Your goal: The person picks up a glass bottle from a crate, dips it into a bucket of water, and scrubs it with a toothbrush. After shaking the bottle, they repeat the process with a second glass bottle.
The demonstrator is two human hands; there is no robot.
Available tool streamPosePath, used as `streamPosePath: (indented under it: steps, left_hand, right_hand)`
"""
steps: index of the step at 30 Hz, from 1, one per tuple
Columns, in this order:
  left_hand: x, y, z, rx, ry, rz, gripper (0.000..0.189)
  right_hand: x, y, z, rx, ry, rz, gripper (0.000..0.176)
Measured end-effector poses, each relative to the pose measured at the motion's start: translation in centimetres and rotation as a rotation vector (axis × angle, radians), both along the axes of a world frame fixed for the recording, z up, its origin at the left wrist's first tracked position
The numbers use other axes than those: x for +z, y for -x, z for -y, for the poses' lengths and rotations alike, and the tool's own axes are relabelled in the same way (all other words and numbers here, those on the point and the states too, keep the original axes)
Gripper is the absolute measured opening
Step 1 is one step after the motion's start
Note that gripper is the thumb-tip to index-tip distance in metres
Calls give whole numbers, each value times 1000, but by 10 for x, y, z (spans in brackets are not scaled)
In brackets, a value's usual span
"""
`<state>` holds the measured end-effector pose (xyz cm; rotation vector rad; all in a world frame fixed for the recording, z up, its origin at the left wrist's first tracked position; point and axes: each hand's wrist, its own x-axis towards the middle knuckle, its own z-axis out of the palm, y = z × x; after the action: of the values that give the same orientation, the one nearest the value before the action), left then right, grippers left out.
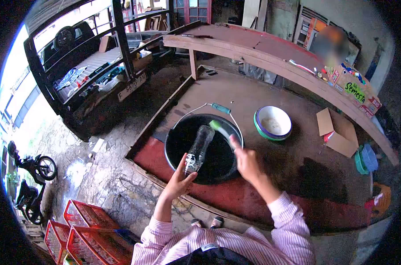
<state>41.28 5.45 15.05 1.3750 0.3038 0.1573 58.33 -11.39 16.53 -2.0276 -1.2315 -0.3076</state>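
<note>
My left hand (178,183) is closed around the lower end of a clear bottle (201,145) with white markings. The bottle is tilted over a black bucket (222,176), its far end pointing away from me. In my right hand (250,166) is a brush (222,129) with a green head and a pale handle. The brush head is close beside the far end of the bottle, also above the bucket. The bucket's wire handle has a green grip (221,108) and leans toward the far side. Dark shadow hides what is inside the bucket.
Stacked bowls (278,121) stand right of the bucket on the low platform (236,86). Farther right are an opened cardboard box (342,132) and blue and green plastic containers (367,158). A raised shelf (253,46) crosses behind. Red crates (94,245) stand at lower left.
</note>
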Motion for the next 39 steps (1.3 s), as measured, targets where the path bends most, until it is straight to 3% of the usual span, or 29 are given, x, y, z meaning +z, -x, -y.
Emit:
streamPosePath:
  steps: [1, 2, 3, 5, 6, 7, 9, 11, 13, 14, 17, 18, 20, 21, 22, 23, 25, 26, 27, 29, 31, 33, 34, 37, 38, 39]
  left_hand:
    - [1, 1, 0, 2, 1, 3, 70]
    - [2, 2, -1, -4, 88, -20, 68]
    - [6, 2, -2, -10, 173, -43, 66]
    - [12, 7, 3, -38, 310, -11, 62]
    - [8, 7, 6, -81, 364, -6, 62]
    - [5, 5, 8, -123, 413, 6, 61]
    - [1, -1, 11, -78, 289, 42, 60]
    - [9, -2, 11, -5, 394, 1, 58]
    - [6, 0, 8, 13, 395, -10, 55]
    - [0, 4, 4, -17, 501, 18, 54]
    - [2, 6, 3, 4, 592, 40, 45]
    - [-1, 8, 1, -14, 749, 54, 38]
    - [-4, 8, 1, -28, 983, 66, 32]
    - [-5, 9, -1, -27, 981, 62, 32]
    - [-6, 11, -1, -142, 1104, 80, 33]
    - [-8, 13, 0, -259, 1230, 99, 33]
    - [-9, 12, 5, -243, 1220, 112, 37]
    - [-9, 11, 5, -268, 1338, 169, 35]
    - [-10, 8, 5, -293, 1460, 230, 34]
    - [-13, 4, 5, -307, 1500, 231, 34]
    - [-13, 3, 7, -447, 1761, 290, 34]
    - [-10, 2, 11, -394, 1761, 290, 32]
    - [-5, 3, 14, -360, 1811, 308, 32]
    - [-5, -3, 15, -325, 1921, 319, 31]
    - [-7, -5, 13, -357, 1907, 341, 31]
    - [-8, -4, 13, -386, 1894, 359, 31]
  right_hand:
    - [-9, 13, 0, 72, 22, -19, 52]
    - [18, 39, 6, 73, 339, 52, 48]
    - [13, 44, 4, 138, 241, 294, 49]
    - [5, 19, -8, 13, 141, -164, 48]
    - [4, 5, -13, 12, -97, -108, 47]
    - [5, -5, -11, -35, 29, -131, 46]
    - [24, 17, -8, -4, -16, -106, 47]
    - [17, 36, 2, 95, 169, -15, 50]
    - [10, 30, -6, 48, 22, -102, 51]
    - [18, 13, 5, -212, 365, -261, 52]
    - [8, 4, 14, -111, 78, -146, 52]
    - [13, 18, 11, 13, -72, -60, 53]
    - [16, 36, 10, 61, 199, 105, 53]
    - [16, 39, 9, 87, 377, 171, 53]
    - [21, 29, 3, -19, 388, -9, 52]
    - [14, 8, -3, 0, 67, -103, 49]
    - [15, -11, -1, -9, -93, -97, 49]
    - [7, -7, -1, 33, -112, -65, 51]
    - [20, 14, 2, 44, -11, -29, 50]
    - [17, 33, 10, 139, 351, 305, 48]
    - [-12, 3, 1, -62, 235, -68, 48]
    - [-6, -21, -2, -43, -120, 3, 48]
    - [8, -6, 1, -82, 2, -95, 47]
    - [24, 32, 8, 117, 323, 193, 48]
    - [6, 26, 3, 36, 295, 16, 48]
    - [-24, -2, -4, 10, 74, -147, 47]
